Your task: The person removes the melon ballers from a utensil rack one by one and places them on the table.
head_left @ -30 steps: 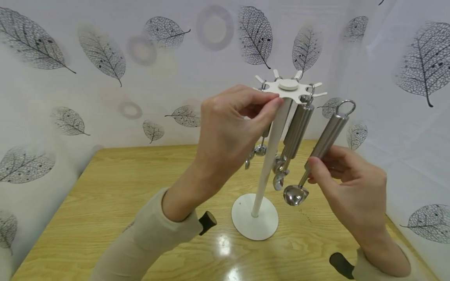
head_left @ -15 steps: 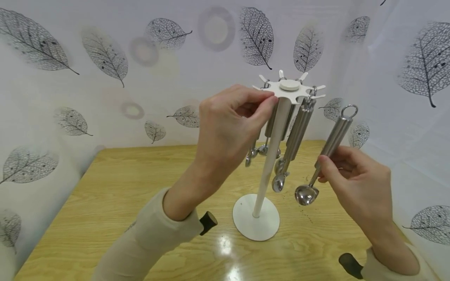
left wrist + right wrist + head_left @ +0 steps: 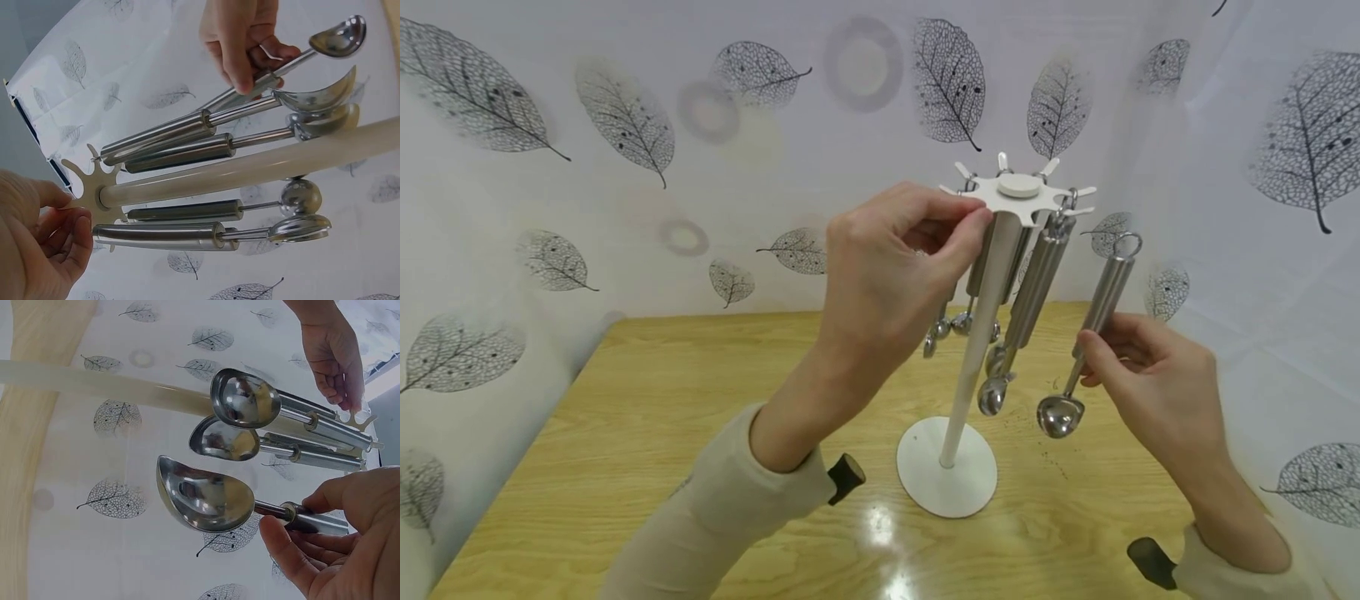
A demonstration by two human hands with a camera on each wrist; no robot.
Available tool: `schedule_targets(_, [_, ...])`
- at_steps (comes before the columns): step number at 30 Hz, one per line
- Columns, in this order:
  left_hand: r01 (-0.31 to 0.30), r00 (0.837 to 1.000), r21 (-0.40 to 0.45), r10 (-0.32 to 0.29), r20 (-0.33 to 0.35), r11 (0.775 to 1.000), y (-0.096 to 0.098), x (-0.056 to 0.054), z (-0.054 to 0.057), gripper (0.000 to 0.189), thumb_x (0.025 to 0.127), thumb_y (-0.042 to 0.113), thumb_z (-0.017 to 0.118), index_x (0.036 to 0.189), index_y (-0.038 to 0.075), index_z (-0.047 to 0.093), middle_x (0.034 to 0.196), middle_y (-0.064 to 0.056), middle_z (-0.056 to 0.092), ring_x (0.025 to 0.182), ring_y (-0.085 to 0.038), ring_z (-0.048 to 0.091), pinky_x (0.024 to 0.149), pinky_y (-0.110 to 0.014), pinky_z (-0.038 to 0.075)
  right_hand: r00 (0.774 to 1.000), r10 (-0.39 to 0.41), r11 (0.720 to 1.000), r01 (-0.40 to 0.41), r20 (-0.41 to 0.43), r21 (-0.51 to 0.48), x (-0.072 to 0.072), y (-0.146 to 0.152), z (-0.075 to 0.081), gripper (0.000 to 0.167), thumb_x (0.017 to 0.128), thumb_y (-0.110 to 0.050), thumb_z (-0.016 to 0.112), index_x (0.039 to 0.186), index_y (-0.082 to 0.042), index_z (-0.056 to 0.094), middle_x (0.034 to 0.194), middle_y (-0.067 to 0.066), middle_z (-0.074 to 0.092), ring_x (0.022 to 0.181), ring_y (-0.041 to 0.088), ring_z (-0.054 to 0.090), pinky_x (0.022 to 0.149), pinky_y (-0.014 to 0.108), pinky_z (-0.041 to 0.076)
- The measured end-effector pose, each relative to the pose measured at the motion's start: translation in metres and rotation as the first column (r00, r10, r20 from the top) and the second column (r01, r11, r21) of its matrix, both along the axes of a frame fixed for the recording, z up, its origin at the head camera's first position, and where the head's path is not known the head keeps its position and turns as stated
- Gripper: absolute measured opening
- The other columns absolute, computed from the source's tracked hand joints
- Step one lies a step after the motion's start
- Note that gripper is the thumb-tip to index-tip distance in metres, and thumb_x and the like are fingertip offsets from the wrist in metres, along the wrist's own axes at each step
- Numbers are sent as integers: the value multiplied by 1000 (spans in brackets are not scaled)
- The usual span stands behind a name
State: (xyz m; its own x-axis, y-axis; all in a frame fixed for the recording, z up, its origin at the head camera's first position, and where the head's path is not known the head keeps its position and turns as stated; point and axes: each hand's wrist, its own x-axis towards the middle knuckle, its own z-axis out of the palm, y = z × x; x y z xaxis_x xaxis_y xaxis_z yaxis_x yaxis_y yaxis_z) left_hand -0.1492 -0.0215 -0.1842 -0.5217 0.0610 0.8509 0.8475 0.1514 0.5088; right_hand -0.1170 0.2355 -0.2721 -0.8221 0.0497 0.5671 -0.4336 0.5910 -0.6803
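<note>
My left hand (image 3: 880, 275) pinches the edge of the white star-shaped top (image 3: 1018, 200) of a hanging rack between thumb and fingers. In my right hand (image 3: 1165, 383) is a steel ice cream scoop (image 3: 1108, 292), gripped low on its handle. Its ring points up and its bowl (image 3: 206, 497) hangs down, apart from the rack. Several more steel scoops (image 3: 1037, 283) hang by their rings from the rack's arms. Part of the hanging set is hidden behind my left hand and the pole (image 3: 973, 358).
The rack's round white base (image 3: 925, 475) stands on a wooden table (image 3: 700, 400). Small dark specks (image 3: 1052, 458) lie on the table right of the base. A leaf-patterned white cloth (image 3: 865, 150) hangs behind and at the sides.
My right hand has moved the scoop to the right, away from the rack, and the scoop now stands slightly more upright. The rack's top has turned a little while my left hand stays on it.
</note>
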Motion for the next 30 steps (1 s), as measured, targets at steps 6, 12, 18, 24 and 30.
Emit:
schedule_targets(6, [1, 1000, -6, -1, 10, 1000, 0, 0, 1, 7, 93, -2, 73, 98, -7, 76, 91, -13, 76, 71, -8, 69, 66, -21, 59, 996, -36, 994, 27, 79, 109, -14, 7, -10, 23, 100, -10, 69, 116, 7, 70, 95, 17, 74, 66, 3, 69, 62, 15, 58])
schedule_targets(12, [-3, 1000, -2, 3, 17, 1000, 1, 1, 1, 8, 94, -1, 73, 98, -7, 76, 90, -12, 75, 71, -7, 69, 66, -21, 59, 990, -5, 992, -13, 142, 124, -33, 16, -23, 22, 101, -10, 68, 113, 9, 69, 93, 22, 73, 65, 3, 68, 59, 18, 59])
schedule_targets(18, [-9, 1000, 5, 9, 9, 1000, 2, 1, 0, 7, 93, -2, 74, 97, -7, 76, 90, -12, 75, 71, -8, 69, 66, -21, 59, 974, 33, 988, -66, 224, 141, -51, 23, -37, 24, 103, -11, 63, 113, 10, 68, 93, 21, 72, 68, 9, 70, 61, 24, 61])
schedule_targets(24, [-19, 1000, -6, 19, 7, 1000, 2, 2, -1, 8, 94, -2, 73, 98, -7, 76, 90, -12, 75, 70, -8, 68, 66, -21, 59, 956, 61, 976, -118, 286, 184, -66, 25, -52, 26, 104, -15, 62, 112, 9, 70, 89, 15, 74, 67, 14, 69, 58, 26, 60])
schedule_targets(30, [-17, 1000, -1, 17, 12, 1000, 1, 3, -1, 8, 93, -2, 73, 99, -7, 76, 91, -12, 75, 70, -8, 68, 66, -21, 59, 941, 83, 977, -142, 329, 158, -77, 25, -66, 29, 104, -14, 63, 113, 13, 69, 86, 16, 73, 66, 22, 70, 58, 29, 62])
